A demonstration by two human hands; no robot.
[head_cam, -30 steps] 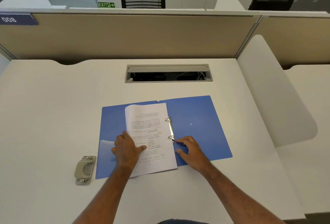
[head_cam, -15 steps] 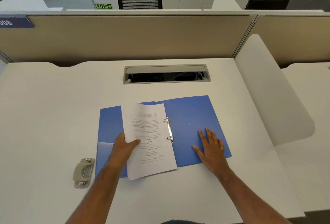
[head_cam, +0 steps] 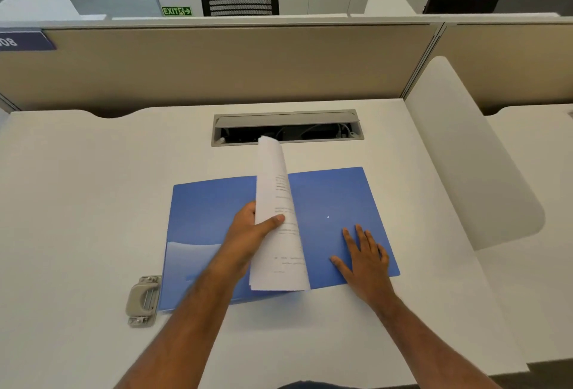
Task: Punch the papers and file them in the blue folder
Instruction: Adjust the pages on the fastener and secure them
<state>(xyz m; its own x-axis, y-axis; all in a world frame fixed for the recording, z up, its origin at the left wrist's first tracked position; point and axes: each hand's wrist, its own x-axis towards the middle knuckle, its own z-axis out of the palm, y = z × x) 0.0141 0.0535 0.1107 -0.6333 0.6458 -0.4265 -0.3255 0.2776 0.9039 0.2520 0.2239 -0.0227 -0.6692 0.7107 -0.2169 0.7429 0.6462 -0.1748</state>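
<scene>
The blue folder (head_cam: 328, 196) lies open and flat on the white desk. My left hand (head_cam: 248, 230) grips a stack of printed papers (head_cam: 276, 233) at its left edge, thumb on top, and holds it raised and swung up over the folder's spine. The papers curl at the far end and hide the ring clip. My right hand (head_cam: 366, 258) lies flat, fingers spread, on the folder's right half near its front edge. A beige hole punch (head_cam: 143, 300) sits on the desk by the folder's front left corner.
An open cable tray (head_cam: 286, 126) is sunk into the desk (head_cam: 77, 202) behind the folder. A beige partition wall (head_cam: 217, 63) closes the back. A white rounded divider panel (head_cam: 471, 153) stands at the right.
My left hand has lifted the papers from lying flat on the folder's left half and swung them up towards the spine. My right hand moved from the ring clip to the right cover.
</scene>
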